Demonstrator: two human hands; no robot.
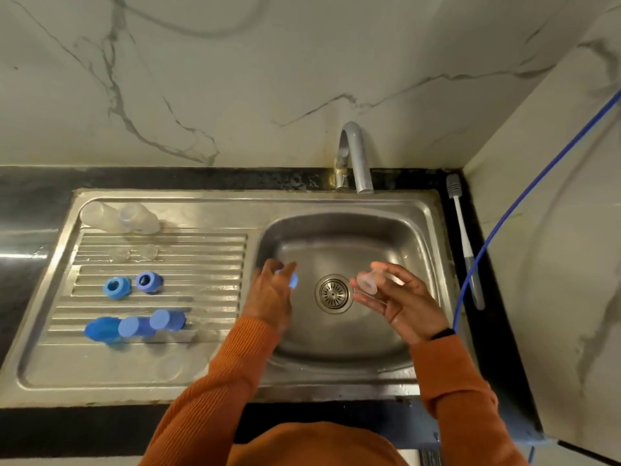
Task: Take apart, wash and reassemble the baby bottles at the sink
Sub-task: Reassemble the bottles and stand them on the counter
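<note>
Soft translucent teat [369, 281], ribbed steel drainboard [161, 250]

brushed steel sink [336, 203], glossy marble wall [235, 79]

Blue is seen on the two collar rings [132, 284] and three caps [134, 327] on the steel-grey ribbed drainboard [201, 264]. The nipple [369, 281] is clear, the sleeves [215, 391] ribbed orange, the wall [235, 79] white marble veined grey, the hose [524, 193] blue.
</note>
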